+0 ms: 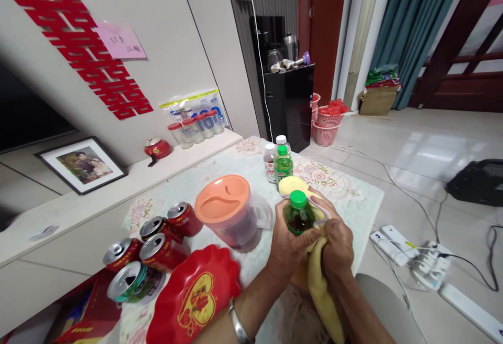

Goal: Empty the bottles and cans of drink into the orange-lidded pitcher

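Observation:
A green bottle with a green cap [297,213] stands upright in my left hand [285,247], whose fingers wrap round its side. My right hand [338,242] grips a yellow cloth [316,270] pressed against the bottle's right side. Part of the cloth hangs down below my hands, and another fold shows behind the bottle. The lower half of the bottle is hidden by my hands and the cloth. Just beyond stand another green-capped bottle [283,164] and two white-capped bottles, one of them a clear bottle [270,161] with dark contents.
An orange-lidded container [223,202] stands left of my hands. Nearer are a red scalloped tray [226,262] and several drink cans, including a green can [129,281]. Jars with red lids [196,126] line the cabinet. Power strips [396,247] and cords lie on the floor at right.

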A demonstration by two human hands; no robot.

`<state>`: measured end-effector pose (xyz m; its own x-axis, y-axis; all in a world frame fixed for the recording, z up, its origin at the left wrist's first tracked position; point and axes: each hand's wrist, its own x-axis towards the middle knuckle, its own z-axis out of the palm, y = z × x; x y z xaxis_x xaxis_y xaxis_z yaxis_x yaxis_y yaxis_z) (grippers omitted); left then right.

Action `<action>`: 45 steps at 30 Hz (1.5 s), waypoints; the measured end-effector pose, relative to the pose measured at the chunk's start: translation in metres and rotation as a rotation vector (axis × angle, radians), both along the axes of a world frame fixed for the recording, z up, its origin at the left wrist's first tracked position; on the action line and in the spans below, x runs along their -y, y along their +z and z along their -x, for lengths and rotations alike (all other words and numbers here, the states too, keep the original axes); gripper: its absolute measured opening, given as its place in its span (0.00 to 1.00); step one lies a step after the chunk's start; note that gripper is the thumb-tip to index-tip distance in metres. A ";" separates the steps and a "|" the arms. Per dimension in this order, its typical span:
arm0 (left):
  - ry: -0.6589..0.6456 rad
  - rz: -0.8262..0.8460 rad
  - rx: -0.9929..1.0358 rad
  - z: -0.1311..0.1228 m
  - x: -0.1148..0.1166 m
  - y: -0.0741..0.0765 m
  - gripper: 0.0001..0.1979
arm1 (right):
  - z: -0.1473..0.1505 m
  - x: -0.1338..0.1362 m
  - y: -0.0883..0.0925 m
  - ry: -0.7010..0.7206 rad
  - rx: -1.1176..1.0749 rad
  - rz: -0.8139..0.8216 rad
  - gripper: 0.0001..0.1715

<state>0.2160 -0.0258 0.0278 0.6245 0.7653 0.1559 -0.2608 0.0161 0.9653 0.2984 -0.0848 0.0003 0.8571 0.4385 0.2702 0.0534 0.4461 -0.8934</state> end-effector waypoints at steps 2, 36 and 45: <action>0.001 -0.008 0.009 -0.009 -0.006 0.000 0.46 | -0.007 -0.003 -0.001 0.016 0.037 0.036 0.37; -0.225 -0.268 -0.088 -0.037 -0.031 -0.023 0.41 | -0.065 -0.016 -0.044 -0.148 0.078 0.416 0.28; 0.037 -0.380 -0.251 -0.039 -0.031 -0.005 0.45 | -0.049 -0.013 -0.018 -0.136 0.195 0.272 0.32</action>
<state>0.2547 0.0051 0.0225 0.6522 0.7055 0.2774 -0.0118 -0.3565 0.9342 0.3478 -0.0714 -0.0179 0.8566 0.4022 0.3233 0.2767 0.1709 -0.9456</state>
